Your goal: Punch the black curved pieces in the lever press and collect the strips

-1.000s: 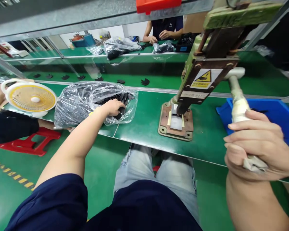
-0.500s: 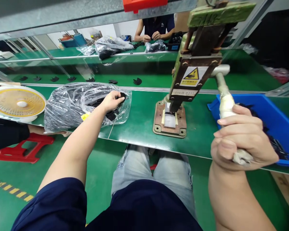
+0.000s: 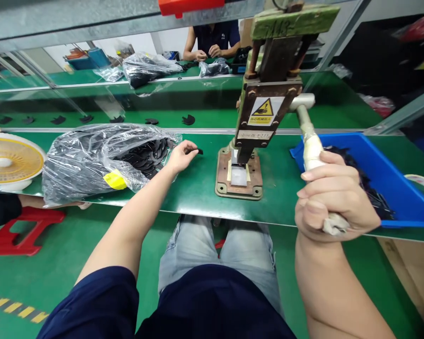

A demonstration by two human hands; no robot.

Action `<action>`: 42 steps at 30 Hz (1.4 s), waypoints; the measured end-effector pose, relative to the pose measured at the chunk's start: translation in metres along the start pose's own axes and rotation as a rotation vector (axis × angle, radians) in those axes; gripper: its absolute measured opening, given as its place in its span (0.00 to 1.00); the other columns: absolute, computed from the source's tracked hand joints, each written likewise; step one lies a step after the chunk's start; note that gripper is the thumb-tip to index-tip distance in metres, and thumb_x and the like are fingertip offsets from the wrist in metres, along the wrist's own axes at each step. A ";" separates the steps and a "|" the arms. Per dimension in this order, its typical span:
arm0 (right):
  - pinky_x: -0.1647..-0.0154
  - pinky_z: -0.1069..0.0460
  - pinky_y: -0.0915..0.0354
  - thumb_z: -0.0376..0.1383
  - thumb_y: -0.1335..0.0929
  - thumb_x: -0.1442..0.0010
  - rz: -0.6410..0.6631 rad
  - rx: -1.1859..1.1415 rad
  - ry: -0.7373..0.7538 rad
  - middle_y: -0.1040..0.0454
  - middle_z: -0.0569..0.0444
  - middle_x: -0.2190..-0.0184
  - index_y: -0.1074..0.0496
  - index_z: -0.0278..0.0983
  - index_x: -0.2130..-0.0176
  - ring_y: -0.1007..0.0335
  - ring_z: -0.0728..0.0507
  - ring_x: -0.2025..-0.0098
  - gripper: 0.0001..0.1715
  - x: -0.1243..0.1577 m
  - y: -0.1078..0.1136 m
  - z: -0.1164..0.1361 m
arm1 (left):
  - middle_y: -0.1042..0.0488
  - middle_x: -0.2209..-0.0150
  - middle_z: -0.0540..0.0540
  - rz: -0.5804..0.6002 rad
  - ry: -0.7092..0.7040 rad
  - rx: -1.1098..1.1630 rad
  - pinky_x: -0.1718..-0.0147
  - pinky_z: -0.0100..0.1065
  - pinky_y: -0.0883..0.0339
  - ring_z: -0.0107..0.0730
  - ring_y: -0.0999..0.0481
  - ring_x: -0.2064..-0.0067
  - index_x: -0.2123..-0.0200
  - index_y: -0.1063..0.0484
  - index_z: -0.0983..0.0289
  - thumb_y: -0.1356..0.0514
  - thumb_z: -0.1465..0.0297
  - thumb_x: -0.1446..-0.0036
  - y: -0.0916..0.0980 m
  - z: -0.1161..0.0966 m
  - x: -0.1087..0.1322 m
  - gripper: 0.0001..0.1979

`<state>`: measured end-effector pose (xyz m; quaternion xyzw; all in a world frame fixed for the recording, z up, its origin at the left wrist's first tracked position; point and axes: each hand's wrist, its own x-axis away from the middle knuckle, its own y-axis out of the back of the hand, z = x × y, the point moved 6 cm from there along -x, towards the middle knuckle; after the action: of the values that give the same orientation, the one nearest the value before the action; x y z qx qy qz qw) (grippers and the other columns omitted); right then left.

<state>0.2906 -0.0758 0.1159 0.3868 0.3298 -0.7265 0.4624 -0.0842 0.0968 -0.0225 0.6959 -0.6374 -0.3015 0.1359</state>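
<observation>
Left of the lever press (image 3: 250, 135), your left hand (image 3: 181, 158) pinches a black piece (image 3: 199, 151); right of the press, your right hand (image 3: 337, 195), fingers curled round, grips the taped handle (image 3: 312, 149).

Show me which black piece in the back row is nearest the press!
The rightmost black piece: every other one lies farther left, away from the press.
</observation>
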 end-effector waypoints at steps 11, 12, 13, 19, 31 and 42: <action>0.36 0.30 0.29 0.44 0.30 0.39 0.074 0.021 0.080 0.28 0.62 0.79 0.34 0.43 0.80 0.25 0.45 0.65 0.21 -0.001 -0.005 0.010 | 0.18 0.67 0.53 0.112 0.172 -0.031 0.69 0.35 0.29 0.36 0.21 0.70 0.61 0.26 0.60 0.30 0.60 0.37 -0.016 -0.018 0.004 0.11; 0.36 0.31 0.29 0.44 0.30 0.39 0.075 0.021 0.080 0.28 0.61 0.79 0.35 0.43 0.80 0.25 0.45 0.65 0.21 -0.001 -0.006 0.011 | 0.20 0.71 0.52 0.134 0.210 0.031 0.73 0.34 0.31 0.34 0.23 0.74 0.63 0.28 0.60 0.32 0.57 0.35 -0.022 -0.021 0.007 0.14; 0.36 0.31 0.29 0.43 0.30 0.38 0.078 0.023 0.082 0.28 0.61 0.79 0.35 0.42 0.80 0.25 0.45 0.65 0.21 -0.001 -0.006 0.011 | 0.22 0.74 0.51 0.164 0.238 0.085 0.76 0.32 0.34 0.32 0.26 0.77 0.64 0.30 0.60 0.33 0.55 0.33 -0.030 -0.026 0.011 0.16; 0.36 0.34 0.26 0.43 0.30 0.37 0.079 0.031 0.141 0.29 0.63 0.78 0.35 0.42 0.78 0.24 0.46 0.65 0.20 0.000 -0.003 0.008 | 0.24 0.78 0.49 0.379 0.310 0.431 0.79 0.26 0.35 0.26 0.26 0.79 0.63 0.35 0.61 0.33 0.54 0.31 -0.078 -0.069 0.027 0.19; 0.37 0.32 0.28 0.39 0.29 0.37 0.147 -0.020 0.214 0.27 0.62 0.77 0.32 0.40 0.76 0.23 0.46 0.63 0.17 -0.001 -0.003 0.010 | 0.29 0.81 0.45 0.583 0.335 0.335 0.81 0.25 0.39 0.23 0.30 0.83 0.60 0.34 0.61 0.30 0.64 0.33 -0.109 -0.102 0.019 0.15; 0.38 0.32 0.27 0.39 0.30 0.38 0.153 0.004 0.203 0.28 0.63 0.77 0.33 0.41 0.76 0.23 0.47 0.64 0.16 -0.002 -0.002 0.010 | 0.29 0.80 0.46 0.592 0.385 0.195 0.80 0.27 0.38 0.26 0.30 0.83 0.57 0.28 0.62 0.28 0.66 0.38 -0.117 -0.108 0.012 0.13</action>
<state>0.2868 -0.0834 0.1225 0.4832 0.3429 -0.6469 0.4801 0.0740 0.0820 -0.0085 0.5350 -0.7997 -0.0505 0.2677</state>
